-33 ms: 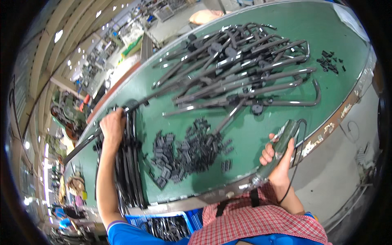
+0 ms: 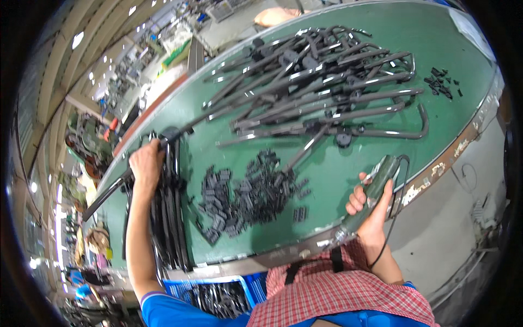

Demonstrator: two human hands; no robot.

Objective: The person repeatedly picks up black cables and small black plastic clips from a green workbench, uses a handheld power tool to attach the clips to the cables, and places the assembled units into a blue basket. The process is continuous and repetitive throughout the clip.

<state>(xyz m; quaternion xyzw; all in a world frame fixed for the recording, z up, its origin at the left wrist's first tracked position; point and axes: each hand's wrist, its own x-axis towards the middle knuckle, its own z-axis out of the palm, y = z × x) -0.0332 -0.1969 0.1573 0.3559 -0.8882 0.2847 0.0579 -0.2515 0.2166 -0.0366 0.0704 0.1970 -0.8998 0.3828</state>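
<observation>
At the left side of the table my left hand [image 2: 146, 163] is closed around a long dark metal tube [image 2: 109, 192] with a black fitting [image 2: 171, 134] beside the grip. That tube lies slantwise over a bundle of black tubes [image 2: 170, 226]. Closer to the front edge, my right hand [image 2: 373, 210] grips a green corded electric screwdriver [image 2: 382, 177], its metal nose pointing down toward the table edge. Between my hands lie a heap of small black plastic parts [image 2: 261, 191] and a small block of similar parts [image 2: 300, 214].
A large pile of bent dark tubes [image 2: 321, 82] with round black knobs covers the green table's [image 2: 436, 32] far middle. Small black pieces [image 2: 440, 83] lie at the far right. Below the front edge stands a blue crate [image 2: 250, 291] of dark parts. The black cord [image 2: 400, 201] hangs by my right wrist.
The view has shifted slightly, so the table and its parts appear a little higher. Both hands keep their grips, with no clear movement over the table.
</observation>
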